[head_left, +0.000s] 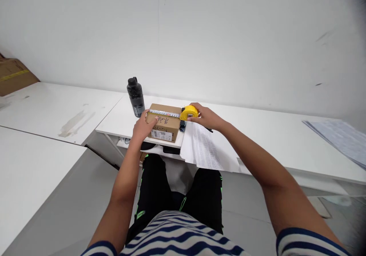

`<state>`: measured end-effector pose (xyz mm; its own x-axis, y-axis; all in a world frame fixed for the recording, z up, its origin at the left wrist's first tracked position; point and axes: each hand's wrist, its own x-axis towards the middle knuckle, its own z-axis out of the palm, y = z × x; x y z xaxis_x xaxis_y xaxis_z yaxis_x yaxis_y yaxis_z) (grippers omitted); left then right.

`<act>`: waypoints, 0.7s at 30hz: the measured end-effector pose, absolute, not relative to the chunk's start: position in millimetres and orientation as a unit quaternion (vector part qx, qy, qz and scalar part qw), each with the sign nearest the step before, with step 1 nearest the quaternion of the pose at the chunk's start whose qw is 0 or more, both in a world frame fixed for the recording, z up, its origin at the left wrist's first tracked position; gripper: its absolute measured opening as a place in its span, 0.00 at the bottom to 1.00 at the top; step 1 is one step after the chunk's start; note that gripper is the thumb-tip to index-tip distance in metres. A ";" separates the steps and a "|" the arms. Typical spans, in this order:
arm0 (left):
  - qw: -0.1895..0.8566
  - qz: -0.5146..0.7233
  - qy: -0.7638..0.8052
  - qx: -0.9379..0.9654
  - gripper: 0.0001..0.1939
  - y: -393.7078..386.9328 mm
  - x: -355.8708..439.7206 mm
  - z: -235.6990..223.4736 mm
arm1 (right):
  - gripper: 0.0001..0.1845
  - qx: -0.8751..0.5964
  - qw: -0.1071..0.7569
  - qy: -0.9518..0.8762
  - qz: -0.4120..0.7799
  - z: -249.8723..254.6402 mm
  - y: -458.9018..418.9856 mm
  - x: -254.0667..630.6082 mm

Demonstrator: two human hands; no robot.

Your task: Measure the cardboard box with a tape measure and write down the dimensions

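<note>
A small brown cardboard box (164, 125) with dark handwriting on top and a white label on its front sits near the desk's front edge. Across its top runs the pulled-out blade of a yellow tape measure (188, 113), numbers facing up. My right hand (201, 115) is closed round the tape measure's case, just past the box's right side. At the box's left edge, my left hand (145, 125) grips the end of the blade, with the thumb lying on the box top. The exact hold of those fingertips is partly hidden.
A dark water bottle (135, 97) stands behind and left of the box. Printed sheets (204, 145) overhang the front edge at right, beside a small black object (182, 125). More papers (340, 136) lie far right. A larger carton (15, 76) is far left. A white wall (183, 50) rises behind.
</note>
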<state>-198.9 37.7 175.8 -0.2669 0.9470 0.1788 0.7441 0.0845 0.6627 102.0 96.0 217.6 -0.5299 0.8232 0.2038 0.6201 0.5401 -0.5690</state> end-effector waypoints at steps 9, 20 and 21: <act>0.151 0.359 0.712 0.584 0.32 39.2 -200.0 174.5 | 0.31 -0.428 0.245 -0.844 0.213 210.3 93.8 112.0; 0.161 0.356 0.713 0.582 0.33 37.1 -197.6 177.3 | 0.31 -0.432 0.256 -0.833 0.233 212.6 93.2 106.7; 0.161 0.356 0.712 0.583 0.33 36.8 -197.7 176.7 | 0.30 -0.430 0.258 -0.834 0.230 212.6 93.5 105.2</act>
